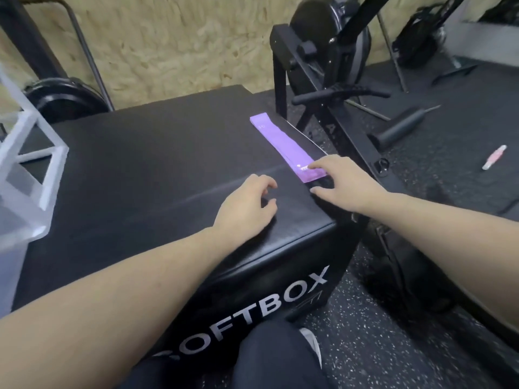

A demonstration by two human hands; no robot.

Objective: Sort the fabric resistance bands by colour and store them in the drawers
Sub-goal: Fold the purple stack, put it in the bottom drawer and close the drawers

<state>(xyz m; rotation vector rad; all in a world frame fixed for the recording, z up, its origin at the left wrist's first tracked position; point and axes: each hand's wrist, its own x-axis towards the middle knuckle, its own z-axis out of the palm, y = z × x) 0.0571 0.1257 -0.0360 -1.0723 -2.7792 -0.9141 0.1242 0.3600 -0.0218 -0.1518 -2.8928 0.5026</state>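
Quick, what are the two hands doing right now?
Left hand: open, loosely curled, holding nothing.
Right hand: open, fingertips touching the purple band.

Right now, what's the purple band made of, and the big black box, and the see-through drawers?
The purple band looks like woven fabric: flat, matte, with a small white label. The black box seems to be padded vinyl or faux leather: a soft sheen and creases at the corner. The drawers look like frosted translucent plastic, pale and see-through.
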